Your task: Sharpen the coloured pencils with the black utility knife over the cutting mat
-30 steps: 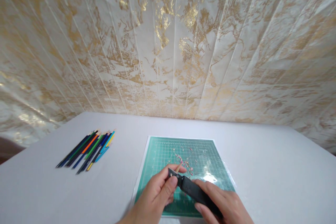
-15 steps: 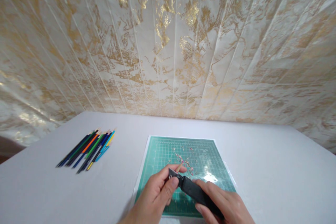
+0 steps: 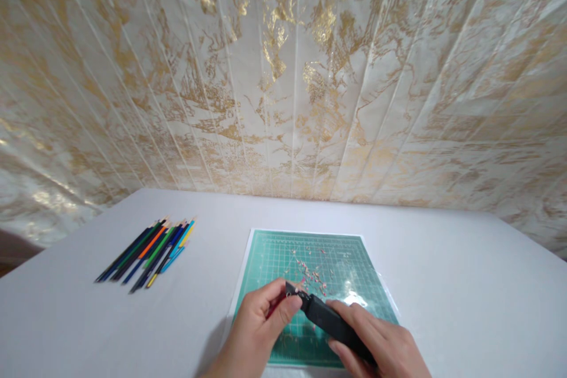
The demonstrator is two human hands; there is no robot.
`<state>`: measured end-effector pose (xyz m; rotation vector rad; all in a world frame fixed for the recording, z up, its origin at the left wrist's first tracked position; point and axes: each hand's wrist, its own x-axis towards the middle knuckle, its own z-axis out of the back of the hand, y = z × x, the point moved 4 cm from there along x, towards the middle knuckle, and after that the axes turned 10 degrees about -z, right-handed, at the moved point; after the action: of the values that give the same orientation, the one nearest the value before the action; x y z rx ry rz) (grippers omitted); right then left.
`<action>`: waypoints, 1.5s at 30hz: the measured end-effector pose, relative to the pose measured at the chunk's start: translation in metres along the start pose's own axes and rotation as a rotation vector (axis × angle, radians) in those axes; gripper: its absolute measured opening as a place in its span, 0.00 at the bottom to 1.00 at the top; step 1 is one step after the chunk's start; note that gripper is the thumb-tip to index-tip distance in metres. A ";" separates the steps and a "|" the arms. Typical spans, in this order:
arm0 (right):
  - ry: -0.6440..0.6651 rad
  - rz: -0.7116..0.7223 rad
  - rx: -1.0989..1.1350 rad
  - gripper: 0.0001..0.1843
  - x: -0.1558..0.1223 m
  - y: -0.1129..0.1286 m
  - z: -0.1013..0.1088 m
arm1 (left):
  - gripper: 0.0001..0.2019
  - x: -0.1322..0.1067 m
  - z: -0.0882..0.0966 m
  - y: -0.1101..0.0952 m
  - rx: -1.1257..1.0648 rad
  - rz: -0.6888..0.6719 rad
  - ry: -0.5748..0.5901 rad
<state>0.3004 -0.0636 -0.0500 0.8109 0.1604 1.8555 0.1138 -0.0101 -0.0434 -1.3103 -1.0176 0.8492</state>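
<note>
My left hand (image 3: 261, 322) is closed round a pencil (image 3: 275, 305) with a reddish body, most of it hidden by the fingers. My right hand (image 3: 381, 345) grips a black utility knife (image 3: 330, 322), whose front end meets the pencil by my left thumb. Both hands hover over the near part of a green cutting mat (image 3: 270, 260). Small pink and pale shavings (image 3: 312, 274) lie scattered on the mat just beyond the knife.
A bundle of several coloured pencils (image 3: 148, 251) lies on the white table (image 3: 465, 289) to the left of the mat. A white and gold marbled wall covering (image 3: 283, 71) rises behind the table's far edge.
The wooden pencil tip that stuck out past my left fingers is now hidden, and a reddish stretch of the pencil shows instead. Both hands have shifted slightly towards me.
</note>
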 end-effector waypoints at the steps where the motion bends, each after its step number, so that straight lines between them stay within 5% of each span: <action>1: -0.006 0.000 -0.008 0.18 0.000 0.000 0.000 | 0.25 0.001 0.001 0.001 0.000 0.020 -0.019; 6: 0.006 -0.008 -0.023 0.18 0.001 0.000 0.000 | 0.28 0.003 0.002 0.008 0.008 0.067 -0.038; 11: 0.047 -0.002 0.027 0.18 0.000 -0.001 -0.003 | 0.28 -0.005 -0.008 0.012 -0.217 0.108 0.121; 15: 0.083 0.001 0.051 0.18 0.000 -0.002 -0.002 | 0.27 -0.007 -0.008 0.008 -0.178 0.050 0.174; 45: 0.160 0.036 0.048 0.15 0.000 -0.003 0.002 | 0.28 -0.005 -0.007 0.010 -0.230 0.057 0.168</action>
<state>0.3043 -0.0629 -0.0499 0.7021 0.2943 1.9568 0.1191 -0.0165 -0.0540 -1.5840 -0.9689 0.6652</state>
